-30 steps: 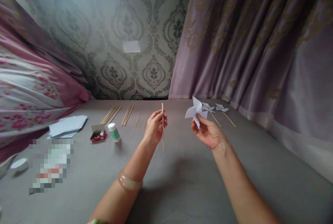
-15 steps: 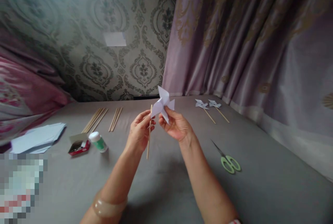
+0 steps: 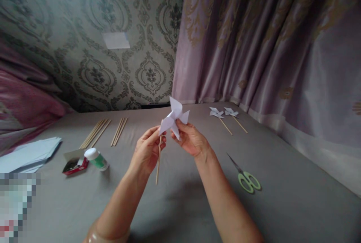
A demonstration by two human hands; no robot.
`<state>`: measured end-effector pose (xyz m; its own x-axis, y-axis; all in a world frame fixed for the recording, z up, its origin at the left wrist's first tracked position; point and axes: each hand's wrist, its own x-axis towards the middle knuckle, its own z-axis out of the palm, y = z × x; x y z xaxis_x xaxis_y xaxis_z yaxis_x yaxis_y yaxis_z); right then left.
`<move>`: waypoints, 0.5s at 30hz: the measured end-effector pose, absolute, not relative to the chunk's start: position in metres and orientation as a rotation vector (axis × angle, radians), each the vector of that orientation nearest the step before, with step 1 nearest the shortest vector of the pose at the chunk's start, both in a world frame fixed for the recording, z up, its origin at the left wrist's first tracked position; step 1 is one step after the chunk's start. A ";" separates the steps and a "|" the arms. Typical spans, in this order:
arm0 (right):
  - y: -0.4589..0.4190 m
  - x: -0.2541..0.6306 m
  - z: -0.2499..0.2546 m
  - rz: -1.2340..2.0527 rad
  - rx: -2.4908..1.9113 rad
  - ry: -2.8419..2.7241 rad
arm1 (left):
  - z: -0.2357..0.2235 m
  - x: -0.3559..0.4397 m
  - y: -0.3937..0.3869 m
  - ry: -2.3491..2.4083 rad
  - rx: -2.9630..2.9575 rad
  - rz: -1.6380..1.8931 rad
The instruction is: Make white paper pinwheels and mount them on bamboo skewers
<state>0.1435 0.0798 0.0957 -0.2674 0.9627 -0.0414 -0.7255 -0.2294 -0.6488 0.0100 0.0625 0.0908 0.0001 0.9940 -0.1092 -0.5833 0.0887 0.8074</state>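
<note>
My left hand (image 3: 148, 147) is closed around a thin wooden stick (image 3: 158, 164), held nearly upright with its lower end hanging free. A white paper pinwheel (image 3: 174, 114) with folded blades sits in front of the stick's upper end. My right hand (image 3: 190, 137) pinches the pinwheel from its lower right, near the middle. One blade overlaps the top of the stick and the left fingertips. Whether the pinwheel is fixed to the stick cannot be made out.
Two finished pinwheels (image 3: 220, 113) lie at the back right, with green-handled scissors (image 3: 248, 181) nearer me. On the left are several wooden sticks (image 3: 94, 133), a white-capped bottle (image 3: 96, 159), an open red box (image 3: 75, 164) and white paper sheets (image 3: 31, 154).
The view has shifted slightly, so the table items sit a little further left. Both hands still hold the stick and pinwheel, and the pinwheel now covers more of the stick's top.
</note>
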 end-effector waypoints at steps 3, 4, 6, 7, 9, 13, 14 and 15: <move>0.079 0.149 0.095 1.738 -0.483 -0.571 | 0.098 0.014 0.054 0.789 0.651 1.360; 0.079 0.151 0.095 1.732 -0.456 -0.567 | 0.099 0.015 0.052 0.779 0.649 1.354; 0.077 0.153 0.094 1.726 -0.400 -0.586 | 0.103 0.016 0.048 0.754 0.648 1.347; 0.076 0.153 0.093 1.727 -0.374 -0.610 | 0.104 0.016 0.046 0.741 0.650 1.344; 0.074 0.153 0.092 1.723 -0.332 -0.666 | 0.106 0.016 0.043 0.727 0.650 1.337; 0.071 0.150 0.091 1.704 -0.279 -0.749 | 0.110 0.017 0.037 0.719 0.632 1.330; 0.070 0.149 0.090 1.701 -0.268 -0.758 | 0.111 0.018 0.036 0.711 0.629 1.334; 0.070 0.148 0.090 1.704 -0.257 -0.763 | 0.111 0.018 0.035 0.703 0.626 1.337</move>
